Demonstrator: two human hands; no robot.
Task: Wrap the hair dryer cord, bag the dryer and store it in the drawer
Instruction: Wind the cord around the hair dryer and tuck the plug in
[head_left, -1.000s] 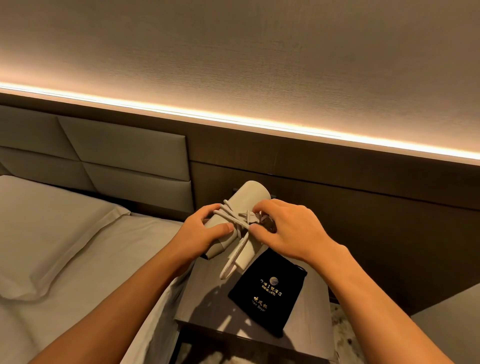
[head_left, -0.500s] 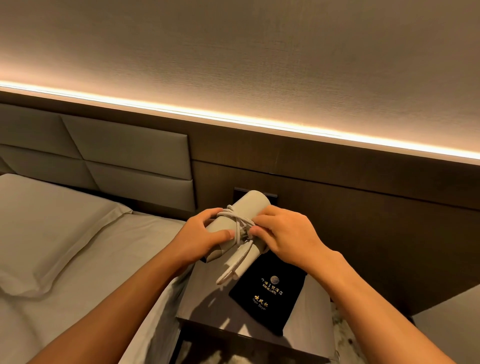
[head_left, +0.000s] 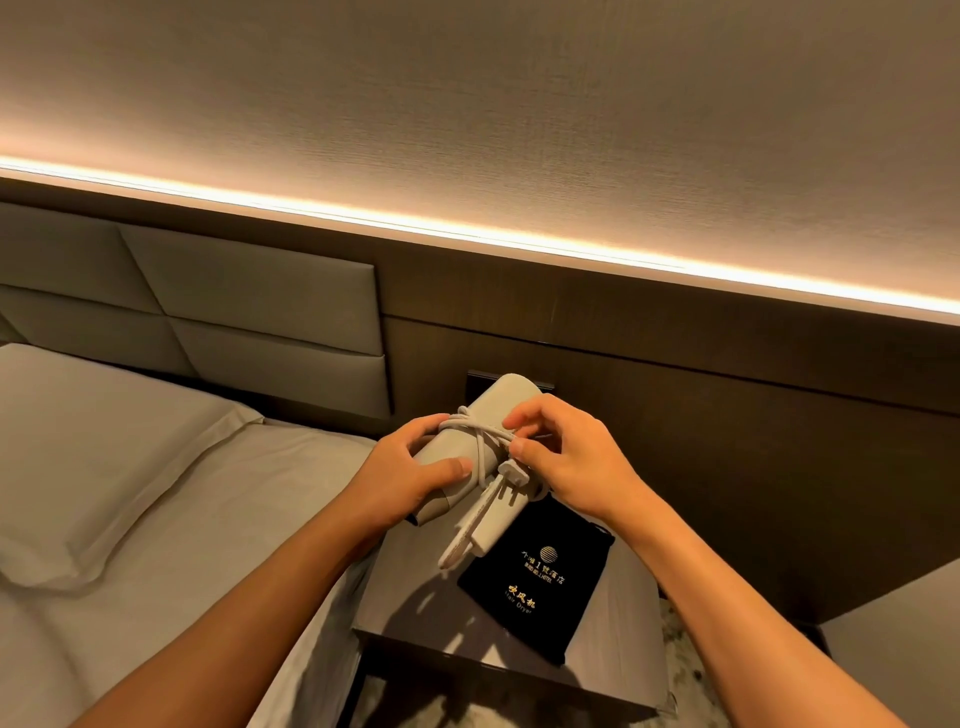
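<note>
A: Hands first. The left hand (head_left: 410, 470) is closed around the body of the hair dryer (head_left: 467, 457), thumb laid flat across its near face. The right hand (head_left: 563, 462) is half closed, and a strand of the cord (head_left: 480, 431) is pinched between thumb and forefinger just beside the dryer's right flank.

B: Progress?

A: The cord is seen crossed around the dryer's middle in several turns, so the wrap is judged nearly done. The plug (head_left: 511, 475) is left hanging just under the right hand's fingertips, and a loose loop trails down past the lower end of the dryer. The tail end is judged not yet secured.

B: Left to do?

A: Bagging and storing. The black bag (head_left: 537, 584) is lying flat below the right wrist on the nightstand (head_left: 618, 623), apart from both hands, nothing in it as far as can be told. No drawer is seen opened.

B: Orientation?

A: The dryer is held up off the nightstand, between the hands. Its long axis is run diagonally, the rounded far end pointed up and away toward the wall panel (head_left: 727, 415), the near end tipped down toward the person. Which end is the nozzle cannot be told.

B: Surroundings?

A: A bed (head_left: 171, 509) is seen beyond the left forearm.
</note>
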